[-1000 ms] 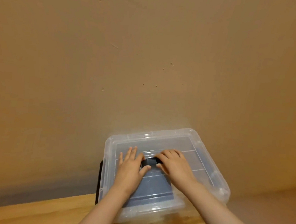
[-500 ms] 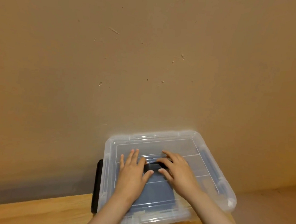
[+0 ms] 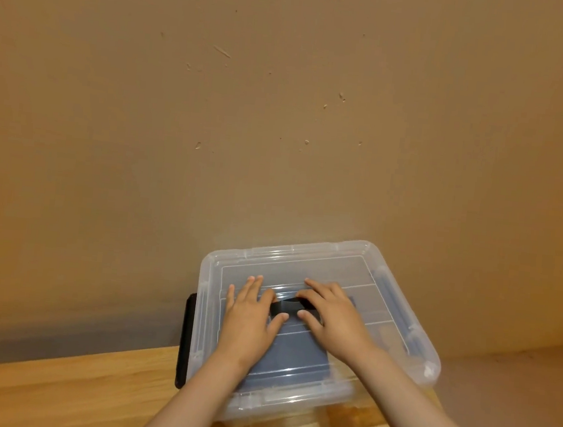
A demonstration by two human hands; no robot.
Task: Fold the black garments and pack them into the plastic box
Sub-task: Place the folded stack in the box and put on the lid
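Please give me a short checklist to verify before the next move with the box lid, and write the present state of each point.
1. Lid sits on the plastic box: ok, it covers the whole top.
2. Both hands on the lid: ok, left hand and right hand lie flat, either side of the black handle.
3. Garments inside the box: ok, a dark folded shape shows through the lid.
4. Lid pressed shut all around: cannot tell, the rim is too unclear.
5. Black latch on the left side closed: cannot tell.
6. Box fully supported by the wooden table: not ok, its right corner reaches past the table edge.
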